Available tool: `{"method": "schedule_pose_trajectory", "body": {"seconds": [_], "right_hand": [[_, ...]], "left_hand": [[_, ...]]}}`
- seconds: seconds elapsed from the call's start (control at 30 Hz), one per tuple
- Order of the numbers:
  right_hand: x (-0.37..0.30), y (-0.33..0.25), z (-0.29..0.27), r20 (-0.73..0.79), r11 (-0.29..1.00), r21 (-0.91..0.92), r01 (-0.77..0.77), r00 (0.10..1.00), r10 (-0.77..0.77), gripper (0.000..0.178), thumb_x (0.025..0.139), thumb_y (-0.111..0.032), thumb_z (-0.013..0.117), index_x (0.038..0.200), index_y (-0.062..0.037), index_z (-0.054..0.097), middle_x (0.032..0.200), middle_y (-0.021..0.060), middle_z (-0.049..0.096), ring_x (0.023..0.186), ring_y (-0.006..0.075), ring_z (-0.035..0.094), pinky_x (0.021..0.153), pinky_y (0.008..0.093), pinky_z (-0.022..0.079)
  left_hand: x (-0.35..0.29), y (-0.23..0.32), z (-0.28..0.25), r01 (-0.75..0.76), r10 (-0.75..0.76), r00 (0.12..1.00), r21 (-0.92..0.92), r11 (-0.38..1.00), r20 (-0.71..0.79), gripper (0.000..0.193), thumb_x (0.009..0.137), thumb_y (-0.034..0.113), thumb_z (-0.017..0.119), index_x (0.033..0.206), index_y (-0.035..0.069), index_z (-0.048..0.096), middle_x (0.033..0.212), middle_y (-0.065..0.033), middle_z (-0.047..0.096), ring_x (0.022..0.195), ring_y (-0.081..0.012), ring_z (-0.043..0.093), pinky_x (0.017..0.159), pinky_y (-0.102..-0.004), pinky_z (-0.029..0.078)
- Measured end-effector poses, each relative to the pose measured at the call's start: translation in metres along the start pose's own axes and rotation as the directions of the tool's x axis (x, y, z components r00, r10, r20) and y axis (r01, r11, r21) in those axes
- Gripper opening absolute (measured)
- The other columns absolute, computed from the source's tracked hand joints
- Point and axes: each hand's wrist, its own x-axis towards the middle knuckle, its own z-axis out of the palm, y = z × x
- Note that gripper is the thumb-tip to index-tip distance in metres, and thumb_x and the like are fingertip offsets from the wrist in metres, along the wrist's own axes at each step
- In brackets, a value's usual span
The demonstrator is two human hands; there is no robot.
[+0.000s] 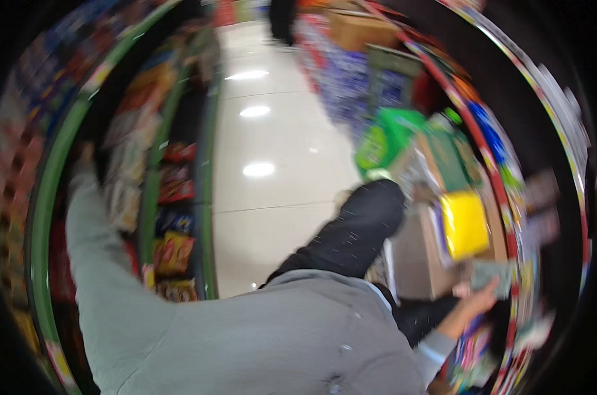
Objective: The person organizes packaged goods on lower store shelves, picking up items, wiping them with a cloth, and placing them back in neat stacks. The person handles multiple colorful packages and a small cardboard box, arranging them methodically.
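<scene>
The view is blurred by motion. My left arm, in a grey sleeve, stretches up to the shelf on the left. There my left hand (81, 160) sits against the green shelf edge (43, 197) among snack packets, too blurred to tell its grip. My right hand (477, 299) is low on the right, beside an open cardboard box (417, 263), with its fingers on a pale green packet (499, 273). My knee in black trousers (364, 224) is bent up in front of me.
Green-edged shelves of red and yellow snack bags (173, 253) line the left of a glossy white tiled aisle (272, 145). On the right, a yellow pack (464, 225) and a green bag (383, 141) lie among boxed goods under red-edged shelves (502, 197).
</scene>
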Motion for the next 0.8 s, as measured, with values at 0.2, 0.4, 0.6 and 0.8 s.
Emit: {"method": "schedule_pose_trajectory", "body": {"seconds": [0.2,0.4,0.6,0.8], "right_hand": [[-0.033,-0.042,-0.011,0.105,0.924,0.381,-0.014,0.994,-0.028,0.028,0.091,-0.014,0.065,0.115,0.0005,0.06,0.107,0.0069,0.065,0.095,0.0153,0.061,0.084,0.0298,0.048],[-0.081,-0.06,-0.046,0.502,0.926,0.222,-0.306,0.85,0.16,0.026,0.088,-0.016,0.069,0.109,-0.0012,0.065,0.097,0.0022,0.068,0.086,0.0116,0.062,0.08,0.0283,0.05],[-0.089,-0.083,-0.075,0.667,0.993,0.016,-0.12,0.741,0.079,0.03,0.088,-0.021,0.069,0.108,-0.0001,0.063,0.093,0.008,0.068,0.086,0.0141,0.062,0.078,0.0301,0.05],[-0.035,-0.046,-0.164,0.306,0.989,-0.135,-0.069,0.946,0.107,0.023,0.09,-0.016,0.064,0.108,-0.0027,0.06,0.088,0.0056,0.063,0.081,0.0133,0.062,0.076,0.0278,0.049]], "left_hand": [[-0.184,0.287,-0.071,-0.574,0.635,0.701,-0.785,0.233,-0.324,0.024,0.097,0.021,0.056,0.107,0.001,0.065,0.096,-0.0053,0.065,0.078,-0.0101,0.055,0.07,-0.0234,0.045],[-0.536,0.47,-0.149,-0.128,0.915,-0.303,-0.94,-0.316,-0.267,0.06,0.079,0.027,0.074,0.13,0.004,0.054,0.139,-0.0154,0.047,0.132,-0.0276,0.042,0.106,-0.0399,0.035],[-0.741,0.531,-0.182,0.536,0.649,-0.681,-0.835,0.127,-0.339,0.076,0.09,0.042,0.063,0.141,-0.007,0.035,0.155,-0.0169,0.024,0.137,-0.0235,0.034,0.112,-0.0352,0.026],[-0.801,0.565,-0.164,0.583,0.686,-0.708,-0.685,0.437,-0.165,0.056,0.101,0.039,0.043,0.138,-0.002,0.039,0.148,-0.0206,0.036,0.135,-0.0294,0.038,0.111,-0.0428,0.03]]}}
